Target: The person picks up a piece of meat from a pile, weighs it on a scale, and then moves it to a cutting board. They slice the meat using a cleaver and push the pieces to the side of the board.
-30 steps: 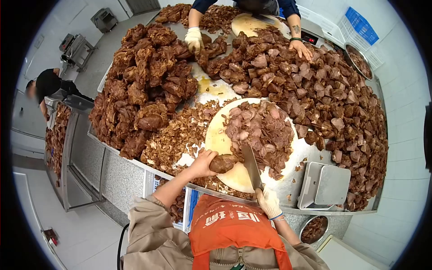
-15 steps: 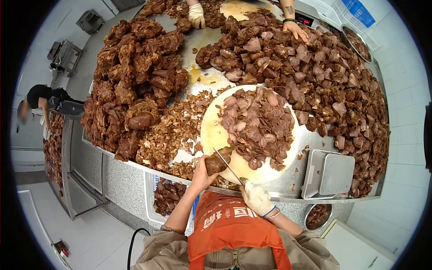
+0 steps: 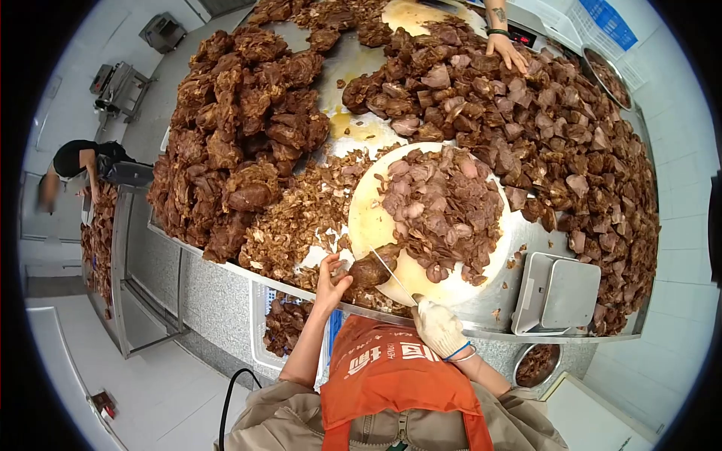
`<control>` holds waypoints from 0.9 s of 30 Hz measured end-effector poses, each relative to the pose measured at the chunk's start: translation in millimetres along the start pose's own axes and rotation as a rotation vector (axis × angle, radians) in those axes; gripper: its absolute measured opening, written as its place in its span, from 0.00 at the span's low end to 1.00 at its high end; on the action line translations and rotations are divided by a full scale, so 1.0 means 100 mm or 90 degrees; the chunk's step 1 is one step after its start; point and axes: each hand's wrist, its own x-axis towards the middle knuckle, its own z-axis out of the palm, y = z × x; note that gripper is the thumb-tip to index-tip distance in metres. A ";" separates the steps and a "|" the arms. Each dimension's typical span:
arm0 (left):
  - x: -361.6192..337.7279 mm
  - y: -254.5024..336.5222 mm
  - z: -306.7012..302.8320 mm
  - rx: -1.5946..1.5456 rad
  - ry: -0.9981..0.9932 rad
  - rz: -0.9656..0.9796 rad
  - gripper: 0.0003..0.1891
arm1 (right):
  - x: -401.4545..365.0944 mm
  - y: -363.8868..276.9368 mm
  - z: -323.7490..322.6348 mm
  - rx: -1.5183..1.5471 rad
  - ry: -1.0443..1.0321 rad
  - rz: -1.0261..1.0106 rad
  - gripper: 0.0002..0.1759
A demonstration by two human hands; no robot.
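Observation:
My gloved right hand (image 3: 439, 328) is closed around the handle of a knife (image 3: 392, 275), whose thin blade points up and left across a chunk of dark brown cooked meat (image 3: 370, 270). That chunk rests at the lower left edge of a round cutting board (image 3: 364, 203). Just left of the meat is my bare left hand (image 3: 329, 286), thumb and fingers apart, with nothing visible between them. Sliced meat (image 3: 444, 207) is heaped over much of the board. Brown scraps (image 3: 289, 225) lie on the table beside it.
Large meat pieces (image 3: 233, 135) pile up at left, slices (image 3: 556, 143) at right. A metal scale (image 3: 558, 293) stands near the front edge. Below are a white basket (image 3: 259, 319) and a steel bowl (image 3: 537, 364). A co-worker's hand (image 3: 505, 51) touches the far slices.
My left hand has come off the meat chunk and moved slightly left, its fingers opening. The knife stays against the chunk. The co-worker's gloved hand has left the view at the top.

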 end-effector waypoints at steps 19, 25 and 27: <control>0.05 0.15 0.42 0.283 -0.030 0.090 0.32 | 0.06 -0.07 -0.17 -0.115 -0.057 0.002 0.13; 0.05 0.18 0.43 0.307 -0.023 0.097 0.31 | 0.08 -0.05 -0.09 -0.157 -0.030 -0.020 0.11; 0.06 0.18 0.43 0.300 -0.020 0.090 0.31 | 0.09 -0.05 -0.10 -0.141 -0.020 -0.018 0.12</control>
